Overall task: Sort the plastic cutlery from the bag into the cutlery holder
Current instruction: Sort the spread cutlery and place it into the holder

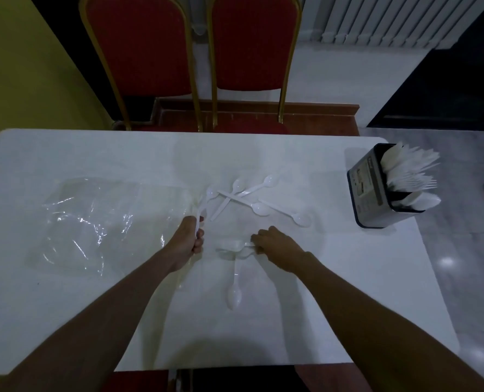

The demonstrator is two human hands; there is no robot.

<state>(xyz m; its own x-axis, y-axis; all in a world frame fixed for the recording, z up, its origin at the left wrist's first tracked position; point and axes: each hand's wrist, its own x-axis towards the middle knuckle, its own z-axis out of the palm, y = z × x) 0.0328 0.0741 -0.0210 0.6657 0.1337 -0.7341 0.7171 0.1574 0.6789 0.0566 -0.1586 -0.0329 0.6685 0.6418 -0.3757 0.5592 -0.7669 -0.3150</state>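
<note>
Our left hand (188,239) grips a bunch of spoons (210,192) beside the clear bag (93,222), and our right hand (277,246) pinches a blurred spoon (235,247) just beside it. Loose spoons (252,199) lie beyond both hands on the white counter (65,154), with the cutlery holder (368,190) at its right edge and red chairs (147,46) behind.

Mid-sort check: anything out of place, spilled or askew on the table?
Nothing looks damaged. White plastic spoons lie scattered and crossed mid-table, with a lone spoon nearer the person. The grey box-shaped cutlery holder stands right at the white table's right edge, where a knock might tip it off.
</note>
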